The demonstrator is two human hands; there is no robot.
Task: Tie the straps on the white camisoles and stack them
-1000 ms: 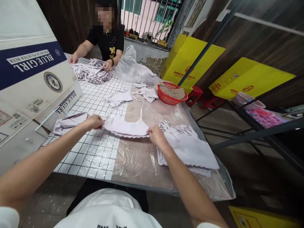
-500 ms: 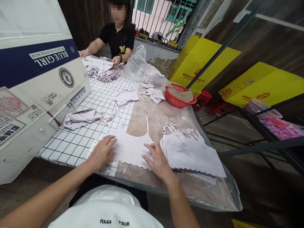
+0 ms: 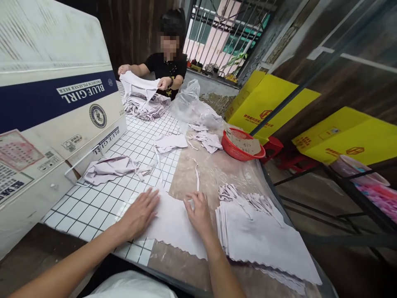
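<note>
In the lower middle of the frame, a pale cloth piece with a scalloped edge lies flat on the desk, with a thin strap running up from its top edge. The left hand rests on its left part, fingers extended and lightly spread; the right hand lies over its upper right, near the base of that strap, fingers slightly bent with the thumb apart, and no pinch shows. The step in hand looks like pressing this piece smooth. From here, the next move seems to call for even pressure outward, edges straight and the strap clear of the cloth. Just beside it, at lower right, is a neat stack of similar pieces, its straps bunched at the top; a loosely folded piece lies left of centre.
</note>
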